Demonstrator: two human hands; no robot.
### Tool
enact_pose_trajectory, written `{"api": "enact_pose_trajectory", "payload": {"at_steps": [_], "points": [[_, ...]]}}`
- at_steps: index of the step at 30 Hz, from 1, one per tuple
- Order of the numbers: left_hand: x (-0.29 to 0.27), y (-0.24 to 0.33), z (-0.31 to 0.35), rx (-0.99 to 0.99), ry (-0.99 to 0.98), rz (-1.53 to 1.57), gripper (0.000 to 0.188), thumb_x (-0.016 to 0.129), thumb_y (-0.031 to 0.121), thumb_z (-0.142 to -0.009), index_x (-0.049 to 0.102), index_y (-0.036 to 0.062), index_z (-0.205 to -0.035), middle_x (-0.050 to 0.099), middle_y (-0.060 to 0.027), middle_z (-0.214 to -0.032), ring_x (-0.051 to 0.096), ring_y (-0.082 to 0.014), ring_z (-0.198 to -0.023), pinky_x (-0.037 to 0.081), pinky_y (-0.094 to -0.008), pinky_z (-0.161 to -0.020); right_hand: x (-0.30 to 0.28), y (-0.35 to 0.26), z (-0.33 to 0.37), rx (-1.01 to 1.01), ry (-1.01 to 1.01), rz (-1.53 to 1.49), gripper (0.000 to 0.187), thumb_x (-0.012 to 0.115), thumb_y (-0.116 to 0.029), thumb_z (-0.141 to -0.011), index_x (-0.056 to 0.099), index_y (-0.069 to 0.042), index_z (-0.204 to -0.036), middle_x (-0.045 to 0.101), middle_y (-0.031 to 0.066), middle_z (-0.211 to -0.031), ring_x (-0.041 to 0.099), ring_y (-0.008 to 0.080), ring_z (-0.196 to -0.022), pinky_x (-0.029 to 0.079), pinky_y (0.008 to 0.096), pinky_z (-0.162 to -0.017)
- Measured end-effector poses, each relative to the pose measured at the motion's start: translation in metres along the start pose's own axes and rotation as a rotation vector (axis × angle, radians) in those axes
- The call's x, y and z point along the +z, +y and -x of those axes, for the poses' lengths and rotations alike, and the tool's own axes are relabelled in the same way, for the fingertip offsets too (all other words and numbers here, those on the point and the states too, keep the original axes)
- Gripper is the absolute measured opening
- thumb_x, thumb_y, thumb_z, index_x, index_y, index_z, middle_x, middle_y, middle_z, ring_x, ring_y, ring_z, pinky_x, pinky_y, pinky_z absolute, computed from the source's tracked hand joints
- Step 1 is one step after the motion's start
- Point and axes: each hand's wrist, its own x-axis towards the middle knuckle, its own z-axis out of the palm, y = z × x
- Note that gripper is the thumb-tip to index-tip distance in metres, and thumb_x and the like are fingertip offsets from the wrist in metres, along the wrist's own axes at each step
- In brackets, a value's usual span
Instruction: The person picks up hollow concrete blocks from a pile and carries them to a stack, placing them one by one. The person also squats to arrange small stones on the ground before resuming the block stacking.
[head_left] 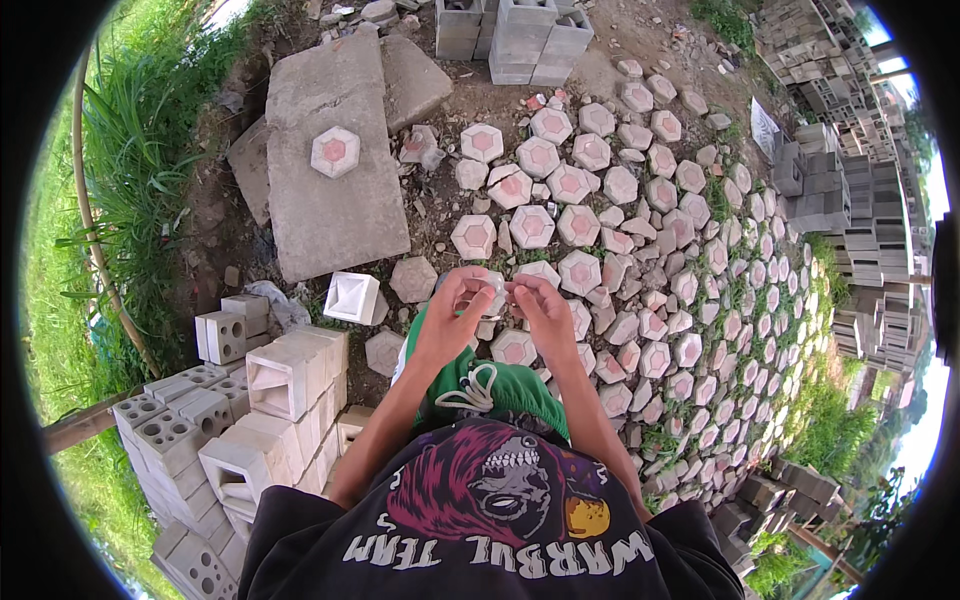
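In front of my body, both hands are raised close together over the ground. My left hand (460,305) is closed, with thumb and fingers pinching a small, pale, see-through piece that looks like plastic (495,293). My right hand (543,312) is pinched shut at the other side of this piece, its fingertips at the edge. The fingers hide part of the piece, so its exact kind cannot be made out. Below and beyond the hands lie hexagonal paving blocks with pinkish centres (578,226).
At left stand stacked hollow concrete blocks (250,460) and a white square block (351,298). One hexagonal paver (335,152) rests on a flat concrete slab (310,225). Grey blocks (530,45) are piled ahead, with more stacks (870,220) at right. Tall grass (140,150) borders the left.
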Motion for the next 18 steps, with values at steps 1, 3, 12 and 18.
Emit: {"api": "enact_pose_trajectory", "payload": {"at_steps": [1,3,12,18], "points": [[-0.01,0.012,-0.017,0.005,0.002,-0.013,0.034,0.059,0.012,-0.096,0.049,0.0019,-0.127,0.063,-0.0091,-0.108,0.058,-0.014,-0.1,0.045,-0.0275,-0.087,0.007,-0.013,-0.017,0.0,0.004,0.002,0.035,0.056,-0.023,-0.099,0.055,0.001,-0.124,0.067,0.0083,-0.113,0.063,0.0136,-0.1,0.049,0.0278,-0.083],[-0.03,0.03,-0.051,0.019,0.029,-0.036,0.033,0.06,0.014,-0.096,0.051,0.0023,-0.125,0.063,-0.0079,-0.105,0.058,-0.0133,-0.096,0.045,-0.0273,-0.084,0.019,-0.039,-0.046,0.006,0.019,0.005,0.036,0.056,-0.024,-0.099,0.055,0.001,-0.125,0.067,0.0081,-0.113,0.063,0.0142,-0.1,0.05,0.0286,-0.084],[-0.066,0.059,-0.186,-0.07,0.059,0.039,0.029,0.062,0.013,-0.095,0.053,0.003,-0.12,0.06,-0.0015,-0.092,0.054,-0.0063,-0.08,0.043,-0.0213,-0.07,0.023,-0.091,-0.165,0.119,0.073,-0.007,0.038,0.056,-0.028,-0.099,0.055,-0.001,-0.126,0.066,0.0079,-0.115,0.063,0.0165,-0.102,0.05,0.0307,-0.086],[-0.074,0.051,-0.295,-0.107,0.157,-0.022,0.031,0.063,0.014,-0.093,0.054,-0.0019,-0.119,0.063,-0.0064,-0.096,0.059,-0.0113,-0.086,0.048,-0.0263,-0.078,0.017,-0.125,-0.309,0.137,-0.02,0.003,0.039,0.057,-0.028,-0.098,0.055,-0.001,-0.125,0.065,0.01,-0.117,0.062,0.0186,-0.104,0.05,0.0331,-0.088]]}}
